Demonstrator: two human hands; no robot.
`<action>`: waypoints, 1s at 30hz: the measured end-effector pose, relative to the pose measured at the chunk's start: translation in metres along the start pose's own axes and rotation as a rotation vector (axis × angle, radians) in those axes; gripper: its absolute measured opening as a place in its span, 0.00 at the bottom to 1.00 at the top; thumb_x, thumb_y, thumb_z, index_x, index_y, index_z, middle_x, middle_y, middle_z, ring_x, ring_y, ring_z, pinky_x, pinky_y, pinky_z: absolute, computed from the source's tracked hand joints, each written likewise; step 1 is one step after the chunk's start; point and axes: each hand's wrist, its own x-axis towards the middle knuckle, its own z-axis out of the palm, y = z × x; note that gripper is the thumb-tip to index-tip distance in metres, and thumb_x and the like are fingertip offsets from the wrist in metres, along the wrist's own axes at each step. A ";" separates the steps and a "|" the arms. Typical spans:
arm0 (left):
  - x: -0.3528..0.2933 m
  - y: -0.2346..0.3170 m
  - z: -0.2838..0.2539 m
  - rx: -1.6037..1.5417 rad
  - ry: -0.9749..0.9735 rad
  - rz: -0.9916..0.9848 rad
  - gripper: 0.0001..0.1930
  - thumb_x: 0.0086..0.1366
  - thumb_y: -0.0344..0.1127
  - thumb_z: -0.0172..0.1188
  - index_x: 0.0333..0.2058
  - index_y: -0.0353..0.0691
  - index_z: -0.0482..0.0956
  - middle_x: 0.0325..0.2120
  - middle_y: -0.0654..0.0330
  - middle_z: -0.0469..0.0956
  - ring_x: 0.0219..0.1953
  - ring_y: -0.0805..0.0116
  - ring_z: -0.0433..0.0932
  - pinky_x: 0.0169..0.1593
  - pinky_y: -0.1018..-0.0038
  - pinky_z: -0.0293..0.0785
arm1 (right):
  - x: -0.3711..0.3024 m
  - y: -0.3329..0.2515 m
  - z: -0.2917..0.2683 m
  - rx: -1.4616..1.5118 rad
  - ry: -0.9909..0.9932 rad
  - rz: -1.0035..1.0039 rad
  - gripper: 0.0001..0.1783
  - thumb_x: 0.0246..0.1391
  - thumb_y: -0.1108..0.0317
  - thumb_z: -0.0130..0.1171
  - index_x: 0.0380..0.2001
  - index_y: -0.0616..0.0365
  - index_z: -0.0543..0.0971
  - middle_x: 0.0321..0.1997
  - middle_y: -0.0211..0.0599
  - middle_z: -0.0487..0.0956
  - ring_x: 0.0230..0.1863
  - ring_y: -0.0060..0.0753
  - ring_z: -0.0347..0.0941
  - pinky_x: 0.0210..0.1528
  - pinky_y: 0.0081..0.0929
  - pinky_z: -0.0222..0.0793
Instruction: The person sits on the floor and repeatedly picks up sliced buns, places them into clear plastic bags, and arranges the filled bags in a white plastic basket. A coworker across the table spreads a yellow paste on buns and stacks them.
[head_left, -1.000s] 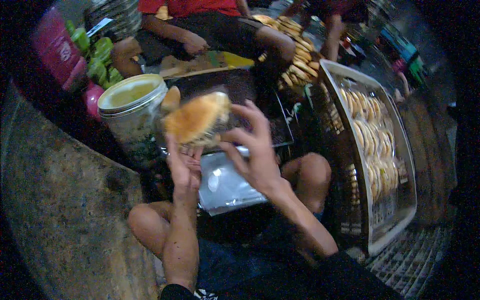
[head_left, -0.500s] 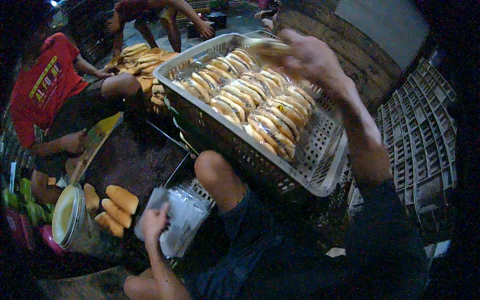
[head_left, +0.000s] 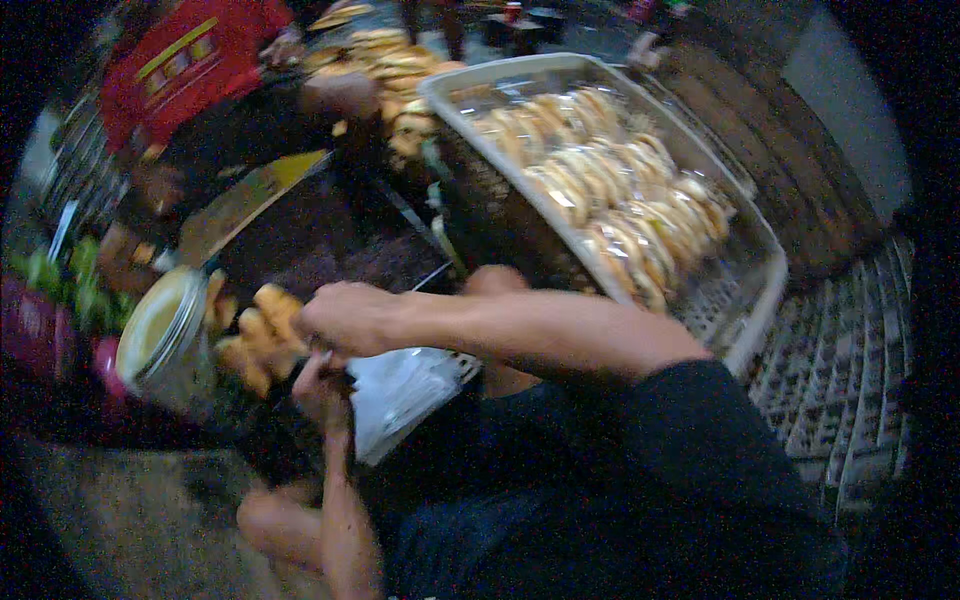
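Observation:
My right hand (head_left: pixel 350 318) is closed, reaching across to the left just beside several long bread rolls (head_left: pixel 268 335). Below it, almost touching, my left hand (head_left: pixel 322 387) has its fingers drawn together. Motion blur and overlap hide what either hand grips. A stack of clear plastic bags (head_left: pixel 405 390) lies next to my left hand, in front of my knee. Beyond my right forearm stands a pale plastic crate (head_left: pixel 510 175) with rows of filled buns in clear wrap (head_left: pixel 600 170).
A round tub (head_left: pixel 165 320) stands at the left, near the rolls. Behind is a tray of dark filling (head_left: pixel 330 225). Someone in a red shirt (head_left: pixel 190 60) sits at the far left, by a heap of bread (head_left: pixel 390 65). Slatted crates (head_left: pixel 840 370) are at the right.
My right hand has left the crate of wrapped buns and come down left beside my left hand. The view has shifted, so the crate and tray appear farther right.

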 end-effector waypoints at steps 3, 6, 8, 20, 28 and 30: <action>0.011 0.009 -0.013 -0.965 -0.104 -0.622 0.28 0.67 0.60 0.50 0.33 0.35 0.79 0.25 0.58 0.80 0.26 0.66 0.80 0.34 0.74 0.77 | -0.028 0.000 0.025 0.427 0.353 0.196 0.08 0.53 0.70 0.59 0.33 0.64 0.78 0.32 0.37 0.80 0.32 0.33 0.76 0.40 0.32 0.71; 0.033 0.016 -0.027 -1.235 0.199 -0.652 0.25 0.67 0.57 0.53 0.35 0.36 0.79 0.28 0.59 0.81 0.32 0.68 0.80 0.40 0.76 0.76 | -0.052 0.006 0.035 1.200 0.482 0.495 0.11 0.58 0.65 0.59 0.39 0.62 0.75 0.32 0.44 0.80 0.33 0.35 0.80 0.30 0.27 0.76; 0.044 0.014 -0.041 -1.182 0.352 -0.503 0.21 0.66 0.52 0.57 0.35 0.35 0.79 0.29 0.59 0.81 0.33 0.70 0.79 0.39 0.77 0.75 | -0.053 0.009 0.048 1.362 0.459 0.535 0.11 0.60 0.64 0.58 0.37 0.61 0.74 0.29 0.42 0.79 0.28 0.32 0.80 0.26 0.22 0.74; 0.064 -0.026 -0.128 -0.908 1.011 -0.437 0.37 0.63 0.69 0.47 0.46 0.32 0.69 0.34 0.54 0.79 0.32 0.60 0.81 0.31 0.70 0.79 | 0.077 0.066 0.188 -0.105 0.481 0.506 0.26 0.39 0.56 0.70 0.40 0.62 0.78 0.41 0.49 0.80 0.47 0.53 0.74 0.51 0.43 0.68; 0.071 -0.061 -0.092 -0.691 0.789 -0.333 0.38 0.68 0.67 0.38 0.56 0.34 0.63 0.52 0.48 0.68 0.45 0.55 0.77 0.49 0.63 0.76 | -0.040 0.073 -0.027 1.271 0.425 0.574 0.36 0.41 0.65 0.54 0.56 0.71 0.68 0.55 0.50 0.74 0.55 0.41 0.73 0.61 0.36 0.65; 0.070 -0.056 -0.085 -0.620 0.659 -0.143 0.38 0.69 0.67 0.32 0.60 0.37 0.61 0.55 0.51 0.67 0.46 0.55 0.76 0.50 0.64 0.76 | -0.046 0.064 -0.043 1.228 0.359 0.551 0.31 0.45 0.62 0.54 0.56 0.62 0.72 0.51 0.42 0.78 0.51 0.37 0.73 0.52 0.35 0.70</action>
